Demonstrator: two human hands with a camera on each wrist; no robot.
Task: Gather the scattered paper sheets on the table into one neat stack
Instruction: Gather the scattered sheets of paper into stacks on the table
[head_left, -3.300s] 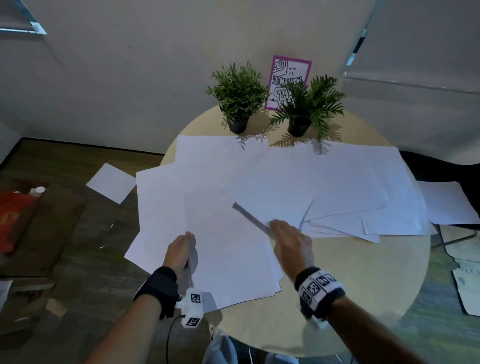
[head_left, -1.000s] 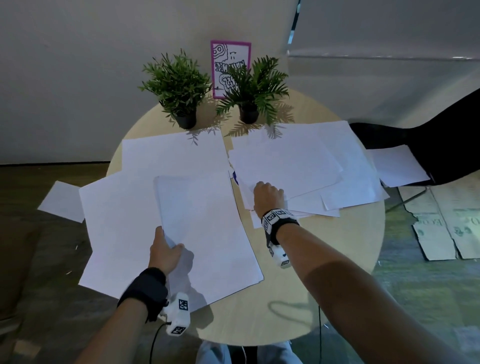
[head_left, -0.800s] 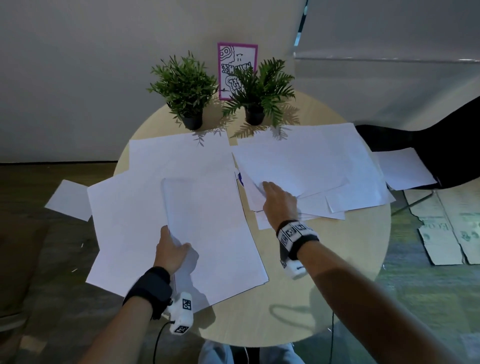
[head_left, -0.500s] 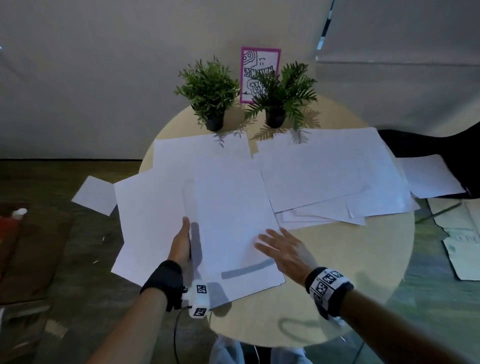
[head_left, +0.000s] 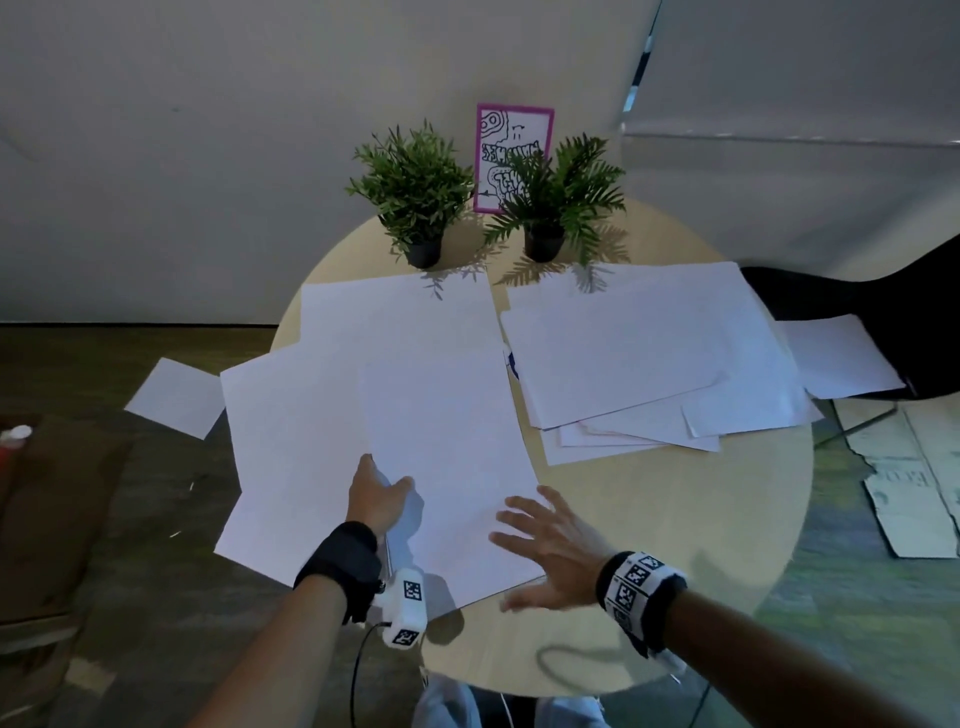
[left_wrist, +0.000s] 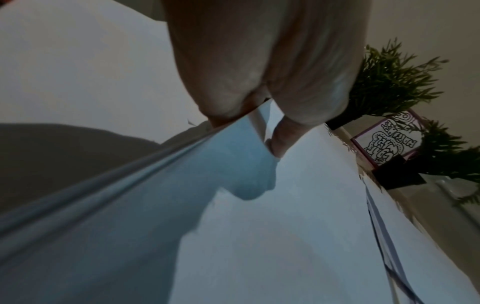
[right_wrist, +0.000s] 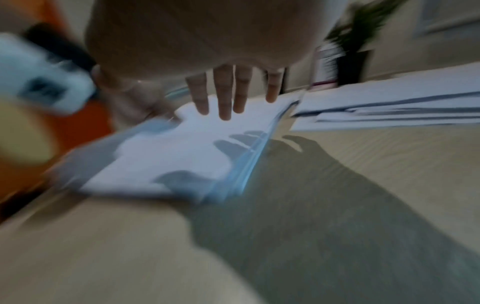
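White paper sheets cover the round wooden table (head_left: 675, 519). A gathered stack (head_left: 447, 457) lies at the near left, over larger loose sheets (head_left: 291, 447). My left hand (head_left: 376, 499) pinches the stack's near left edge, thumb on top (left_wrist: 281, 139). My right hand (head_left: 545, 540) hovers open with spread fingers (right_wrist: 224, 96) over the stack's near right corner (right_wrist: 182, 156). A second loose pile (head_left: 639, 364) lies on the right half of the table.
Two small potted plants (head_left: 415, 192) (head_left: 556, 197) and a pink-framed card (head_left: 511, 156) stand at the table's far edge. One sheet (head_left: 176, 397) lies on the floor at left. Another sheet (head_left: 841, 358) lies on a black seat at right. Cardboard (head_left: 909, 467) is on the floor.
My right hand came back from the right pile with a sheet, laid it on the left stack and let go; it now hovers open. The left hand keeps its hold.
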